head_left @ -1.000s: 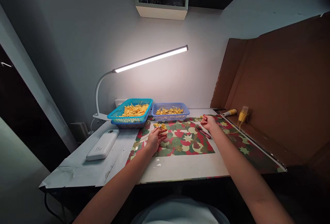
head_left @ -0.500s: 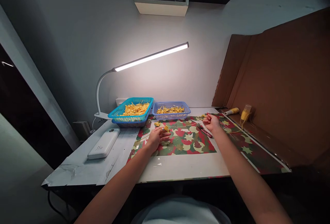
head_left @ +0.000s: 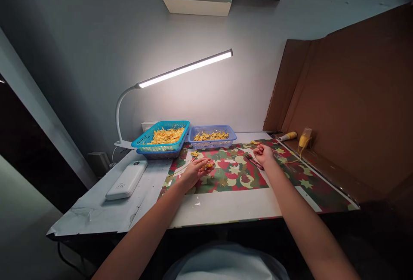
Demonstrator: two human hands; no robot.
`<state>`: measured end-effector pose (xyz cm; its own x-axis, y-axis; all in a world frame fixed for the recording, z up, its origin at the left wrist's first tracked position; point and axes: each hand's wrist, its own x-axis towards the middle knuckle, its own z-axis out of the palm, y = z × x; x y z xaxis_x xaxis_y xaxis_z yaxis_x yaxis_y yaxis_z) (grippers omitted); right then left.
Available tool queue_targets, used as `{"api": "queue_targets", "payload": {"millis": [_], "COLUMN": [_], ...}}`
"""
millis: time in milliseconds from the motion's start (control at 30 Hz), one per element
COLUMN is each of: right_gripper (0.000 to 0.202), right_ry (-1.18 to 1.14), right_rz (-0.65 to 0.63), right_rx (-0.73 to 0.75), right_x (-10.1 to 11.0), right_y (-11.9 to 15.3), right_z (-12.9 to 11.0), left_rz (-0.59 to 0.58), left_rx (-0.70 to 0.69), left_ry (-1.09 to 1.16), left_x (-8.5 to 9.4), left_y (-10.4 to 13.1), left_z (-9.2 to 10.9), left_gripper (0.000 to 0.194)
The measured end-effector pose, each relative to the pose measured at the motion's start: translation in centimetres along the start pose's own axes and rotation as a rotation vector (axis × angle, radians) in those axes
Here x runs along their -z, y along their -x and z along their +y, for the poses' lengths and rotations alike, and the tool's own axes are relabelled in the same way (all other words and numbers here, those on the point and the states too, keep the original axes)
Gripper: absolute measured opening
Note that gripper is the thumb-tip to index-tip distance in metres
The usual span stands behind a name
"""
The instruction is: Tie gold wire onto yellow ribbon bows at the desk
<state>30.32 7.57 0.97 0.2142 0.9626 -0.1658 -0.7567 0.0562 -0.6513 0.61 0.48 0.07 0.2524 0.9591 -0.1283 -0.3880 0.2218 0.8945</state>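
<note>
My left hand (head_left: 193,174), fingers curled, holds a small yellow petal-like piece (head_left: 209,166) over the patterned mat (head_left: 235,181). Another yellow piece (head_left: 194,154) lies just beyond it. Further right, my right hand (head_left: 264,155) is closed with its fingertips together; whatever sits between them is too small to make out. Close by that hand lies a red-handled cutting tool (head_left: 254,162), partly covered by the fingers. A thin pale thread (head_left: 234,156) runs across the mat between the hands. More yellow bits (head_left: 254,142) rest behind my right hand.
A turquoise basket (head_left: 138,142) and a blue basket (head_left: 213,143) hold many yellow pieces at the back. A white power bank (head_left: 127,181) lies left, below a lit lamp (head_left: 185,68). Yellow thread spools (head_left: 303,138) stand right, beside a tall cardboard sheet (head_left: 351,99).
My left hand has turned slightly, its fingers now more bunched around the yellow piece. The right hand has lowered a little and its fingers have curled in. The whole view has shifted slightly.
</note>
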Motion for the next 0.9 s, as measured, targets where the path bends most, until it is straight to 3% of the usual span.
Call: {"api": "queue_targets", "payload": {"millis": [133, 200, 633, 767, 900], "right_gripper": [0.027, 0.027, 0.029, 0.029, 0.029], "right_ry": [-0.02, -0.03, -0.005, 0.034, 0.091], "right_rz": [0.035, 0.055, 0.095, 0.137, 0.15], "right_rx": [0.019, 0.021, 0.019, 0.058, 0.094], "right_x": [0.3, 0.5, 0.7, 0.7, -0.2], "right_y": [-0.1, 0.0, 0.5, 0.4, 0.0], "right_z": [-0.2, -0.2, 0.3, 0.1, -0.1], "left_rz": [-0.215, -0.268, -0.259, -0.294, -0.309], "left_rx": [0.027, 0.034, 0.007, -0.061, -0.336], "left_ry": [-0.066, -0.081, -0.243, -0.441, -0.976], "left_x": [0.3, 0.3, 0.4, 0.2, -0.6], "left_y": [0.6, 0.8, 0.4, 1.0, 3.0], "left_z": [0.3, 0.5, 0.0, -0.1, -0.2], "left_gripper": [0.043, 0.045, 0.058, 0.049, 0.017]}}
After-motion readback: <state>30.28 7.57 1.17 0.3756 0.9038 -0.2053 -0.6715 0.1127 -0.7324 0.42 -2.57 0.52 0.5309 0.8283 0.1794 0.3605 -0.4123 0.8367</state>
